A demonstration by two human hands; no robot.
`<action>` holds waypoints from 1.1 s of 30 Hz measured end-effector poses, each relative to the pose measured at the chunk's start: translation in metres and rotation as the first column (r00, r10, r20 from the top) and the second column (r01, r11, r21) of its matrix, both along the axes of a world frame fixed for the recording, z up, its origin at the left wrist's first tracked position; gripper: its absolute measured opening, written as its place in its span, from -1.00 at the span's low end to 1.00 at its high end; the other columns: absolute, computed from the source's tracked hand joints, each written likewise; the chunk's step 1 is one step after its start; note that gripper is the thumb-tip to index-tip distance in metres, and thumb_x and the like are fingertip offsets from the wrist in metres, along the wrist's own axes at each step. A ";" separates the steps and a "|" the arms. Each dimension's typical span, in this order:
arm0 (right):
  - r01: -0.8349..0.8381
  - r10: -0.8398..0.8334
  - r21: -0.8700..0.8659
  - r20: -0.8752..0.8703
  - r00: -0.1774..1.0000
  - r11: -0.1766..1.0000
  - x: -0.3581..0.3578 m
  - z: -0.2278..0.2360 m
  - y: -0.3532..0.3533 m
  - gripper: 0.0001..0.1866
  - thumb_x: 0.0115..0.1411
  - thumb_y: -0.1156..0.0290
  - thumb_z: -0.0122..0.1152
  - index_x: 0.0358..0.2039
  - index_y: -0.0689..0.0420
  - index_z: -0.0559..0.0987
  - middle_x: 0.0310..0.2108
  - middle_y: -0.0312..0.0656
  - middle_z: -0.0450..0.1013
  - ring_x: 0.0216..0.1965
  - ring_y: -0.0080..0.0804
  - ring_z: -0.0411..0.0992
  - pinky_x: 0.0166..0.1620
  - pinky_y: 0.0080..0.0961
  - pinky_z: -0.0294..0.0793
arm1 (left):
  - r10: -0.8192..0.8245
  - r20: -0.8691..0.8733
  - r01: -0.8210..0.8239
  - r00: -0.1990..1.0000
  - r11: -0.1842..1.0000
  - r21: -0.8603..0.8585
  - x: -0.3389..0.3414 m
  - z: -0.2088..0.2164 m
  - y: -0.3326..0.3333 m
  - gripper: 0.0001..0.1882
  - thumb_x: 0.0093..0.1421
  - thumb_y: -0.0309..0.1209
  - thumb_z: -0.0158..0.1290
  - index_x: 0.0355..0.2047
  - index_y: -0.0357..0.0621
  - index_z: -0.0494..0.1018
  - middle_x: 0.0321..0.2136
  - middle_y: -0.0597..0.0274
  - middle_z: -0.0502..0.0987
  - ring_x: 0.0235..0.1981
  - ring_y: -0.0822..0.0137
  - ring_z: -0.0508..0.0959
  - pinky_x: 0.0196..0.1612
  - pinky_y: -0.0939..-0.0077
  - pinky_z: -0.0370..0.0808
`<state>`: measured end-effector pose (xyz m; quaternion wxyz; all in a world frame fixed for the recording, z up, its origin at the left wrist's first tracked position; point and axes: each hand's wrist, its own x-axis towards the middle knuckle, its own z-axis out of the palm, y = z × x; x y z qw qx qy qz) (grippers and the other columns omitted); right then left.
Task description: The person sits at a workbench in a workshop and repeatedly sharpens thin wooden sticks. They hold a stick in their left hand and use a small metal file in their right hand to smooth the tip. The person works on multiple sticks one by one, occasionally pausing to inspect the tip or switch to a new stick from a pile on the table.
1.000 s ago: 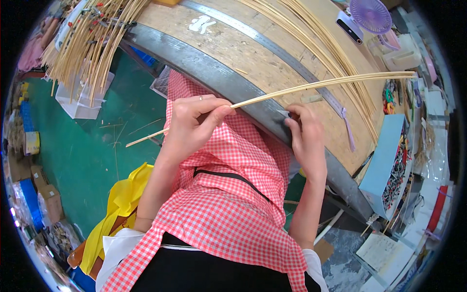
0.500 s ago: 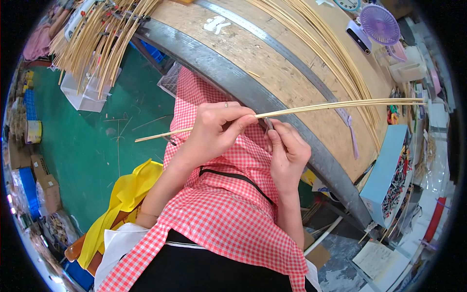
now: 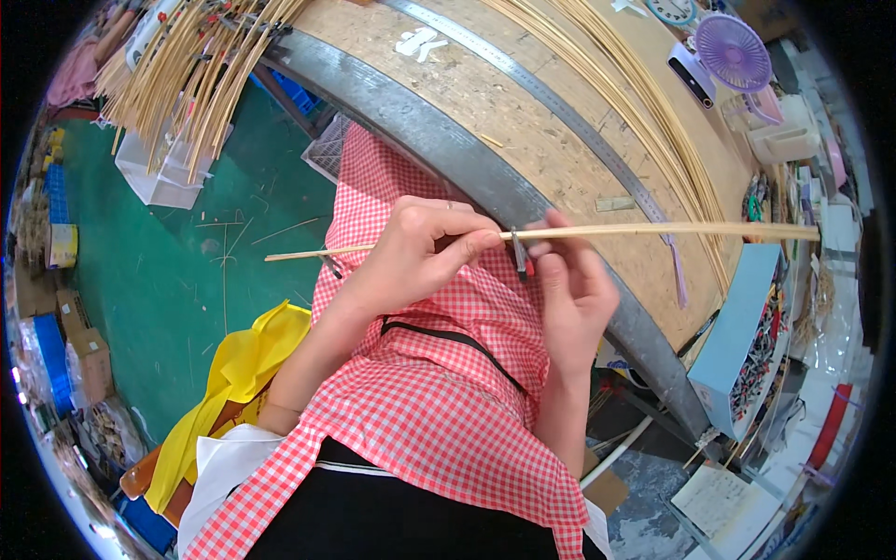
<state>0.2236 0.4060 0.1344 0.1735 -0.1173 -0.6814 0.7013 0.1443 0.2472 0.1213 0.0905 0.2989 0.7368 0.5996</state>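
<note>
A bundle of thin pale strips (image 3: 644, 230) is held level in front of a checked apron (image 3: 439, 373), spanning from nine o'clock to three, its longer end reaching over the wooden surface (image 3: 485, 103). The bundle is pinched at the centre between the thumb and fingers of the left hand (image 3: 415, 252). At four o'clock, just beside the strips, the right hand (image 3: 574, 289) is curled and partly blurred; whether anything is gripped by it cannot be told. Two clips are counted on the bundle: a red-tipped clip (image 3: 521, 257) near the centre and a dark clip (image 3: 332, 267) toward nine o'clock. The strips in the bundle cannot be counted. Lightness and springiness are to be expected, with splitting possible under sharp bending, so a hold is best taken close to a clip. One steel ruler (image 3: 561, 106) is seen at one o'clock, and one purple fan (image 3: 733, 53) toward two.
</note>
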 end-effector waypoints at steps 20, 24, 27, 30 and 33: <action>-0.144 0.167 0.122 -0.205 0.964 0.982 -0.004 -0.028 -0.042 -0.94 0.11 0.65 0.12 -0.42 0.34 0.56 -0.62 -0.24 0.48 -0.59 -0.59 0.40 -0.53 -0.63 0.35 | 0.050 -0.399 -0.038 0.915 0.999 0.037 0.009 0.036 -0.003 -0.75 -0.13 -0.53 0.25 -0.35 -0.21 0.61 -0.48 0.15 0.58 -0.44 0.26 0.56 -0.40 0.50 0.46; -0.201 0.210 0.071 -0.150 0.966 0.977 -0.003 -0.028 -0.042 -0.90 0.08 0.69 0.11 -0.37 0.32 0.57 -0.54 -0.22 0.49 -0.57 -0.59 0.39 -0.52 -0.64 0.33 | 0.068 -0.374 -0.055 0.925 0.997 0.045 0.012 0.028 0.000 -0.84 -0.11 -0.51 0.24 -0.43 -0.20 0.59 -0.52 0.18 0.55 -0.47 0.25 0.54 -0.43 0.47 0.46; -0.275 0.274 0.078 0.030 0.961 0.958 0.000 -0.011 -0.018 -0.83 0.07 0.71 0.12 -0.30 0.31 0.58 -0.50 -0.22 0.48 -0.55 -0.62 0.36 -0.50 -0.69 0.33 | 0.075 -0.372 -0.063 0.925 0.997 0.044 0.010 0.027 -0.001 -0.87 -0.09 -0.51 0.22 -0.45 -0.20 0.58 -0.51 0.17 0.55 -0.47 0.24 0.53 -0.44 0.45 0.47; -0.068 0.072 -0.089 0.040 0.997 0.994 0.008 0.017 0.006 -0.77 0.04 0.73 0.14 -0.24 0.38 0.57 -0.52 -0.24 0.46 -0.58 -0.63 0.34 -0.52 -0.76 0.30 | 0.087 -0.383 -0.087 0.920 0.996 0.018 0.011 0.025 -0.001 -0.87 -0.10 -0.54 0.25 -0.47 -0.21 0.58 -0.55 0.19 0.54 -0.50 0.27 0.52 -0.46 0.48 0.43; 0.025 -0.055 -0.236 -0.125 0.991 0.972 0.013 0.026 0.025 -0.85 0.08 0.69 0.15 -0.30 0.41 0.56 -0.57 -0.17 0.44 -0.65 -0.57 0.33 -0.58 -0.67 0.34 | 0.052 -0.408 -0.070 0.912 0.997 -0.030 0.011 0.024 0.001 -0.88 -0.10 -0.54 0.25 -0.48 -0.22 0.58 -0.56 0.18 0.52 -0.51 0.26 0.52 -0.47 0.46 0.42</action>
